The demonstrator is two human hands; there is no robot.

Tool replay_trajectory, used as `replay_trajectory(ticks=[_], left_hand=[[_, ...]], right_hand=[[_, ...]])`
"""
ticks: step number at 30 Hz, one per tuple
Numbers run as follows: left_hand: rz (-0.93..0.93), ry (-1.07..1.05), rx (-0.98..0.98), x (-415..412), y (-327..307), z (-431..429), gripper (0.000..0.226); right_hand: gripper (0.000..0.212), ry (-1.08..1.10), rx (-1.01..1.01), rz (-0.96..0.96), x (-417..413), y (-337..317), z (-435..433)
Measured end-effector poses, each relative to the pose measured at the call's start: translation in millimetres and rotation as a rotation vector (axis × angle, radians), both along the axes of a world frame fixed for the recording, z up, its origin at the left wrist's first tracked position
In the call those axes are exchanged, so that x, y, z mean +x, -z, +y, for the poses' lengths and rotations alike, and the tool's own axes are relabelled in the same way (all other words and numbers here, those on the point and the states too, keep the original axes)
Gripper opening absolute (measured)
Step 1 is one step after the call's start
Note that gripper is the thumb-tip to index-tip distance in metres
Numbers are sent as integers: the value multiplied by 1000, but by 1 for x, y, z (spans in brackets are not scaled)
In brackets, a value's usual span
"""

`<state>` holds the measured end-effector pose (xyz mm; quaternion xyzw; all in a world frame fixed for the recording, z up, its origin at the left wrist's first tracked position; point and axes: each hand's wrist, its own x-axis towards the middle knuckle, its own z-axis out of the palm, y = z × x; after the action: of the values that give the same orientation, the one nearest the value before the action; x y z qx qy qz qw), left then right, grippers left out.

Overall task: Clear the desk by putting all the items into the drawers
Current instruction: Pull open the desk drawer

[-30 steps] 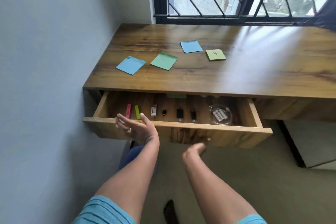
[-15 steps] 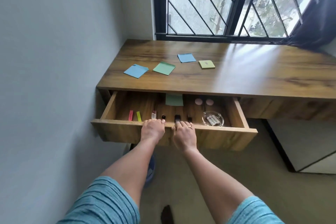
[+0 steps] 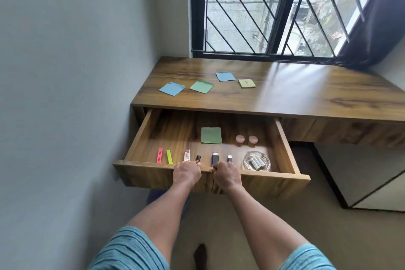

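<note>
The wooden drawer (image 3: 142,173) under the desk (image 3: 295,94) stands pulled far out. My left hand (image 3: 186,172) and my right hand (image 3: 226,175) both grip its front edge, side by side near the middle. Inside lie a green note (image 3: 211,135), two pink round pieces (image 3: 246,139), a pink strip (image 3: 159,155), a yellow-green strip (image 3: 169,156), several small sticks and drives, and a glass dish (image 3: 256,160). On the desk top lie two blue notes (image 3: 172,88) (image 3: 225,76), a green note (image 3: 201,86) and a yellow-green pad (image 3: 246,83).
A grey wall (image 3: 76,94) runs close along the drawer's left side. A barred window (image 3: 274,11) and a dark curtain (image 3: 377,28) stand behind the desk. A white cabinet (image 3: 372,182) sits under the desk's right part. Beige floor lies below.
Both hands came up from below the drawer and closed on its front edge. The drawer has slid further out, uncovering the green note and the pink pieces.
</note>
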<state>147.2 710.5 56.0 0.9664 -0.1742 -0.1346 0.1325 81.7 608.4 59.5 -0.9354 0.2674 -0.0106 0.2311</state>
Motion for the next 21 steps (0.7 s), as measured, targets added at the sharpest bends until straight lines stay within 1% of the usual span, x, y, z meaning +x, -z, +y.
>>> replay_trajectory(ticks=[5, 9, 14, 17, 21], left_hand=[[31, -12, -9, -21, -5, 13, 44], [12, -24, -30, -36, -4, 23, 44], [12, -30, -2, -49, -7, 29, 43], [30, -60, -4, -55, -8, 31, 39], [69, -112, -2, -57, -11, 33, 31]], right_hand=[[28, -5, 30, 12, -18, -3, 10], [26, -22, 51, 38, -29, -3, 14], [24, -43, 40, 86, -35, -8, 17], [22, -85, 39, 139, -32, -11, 18], [26, -152, 27, 281, -22, -19, 14]])
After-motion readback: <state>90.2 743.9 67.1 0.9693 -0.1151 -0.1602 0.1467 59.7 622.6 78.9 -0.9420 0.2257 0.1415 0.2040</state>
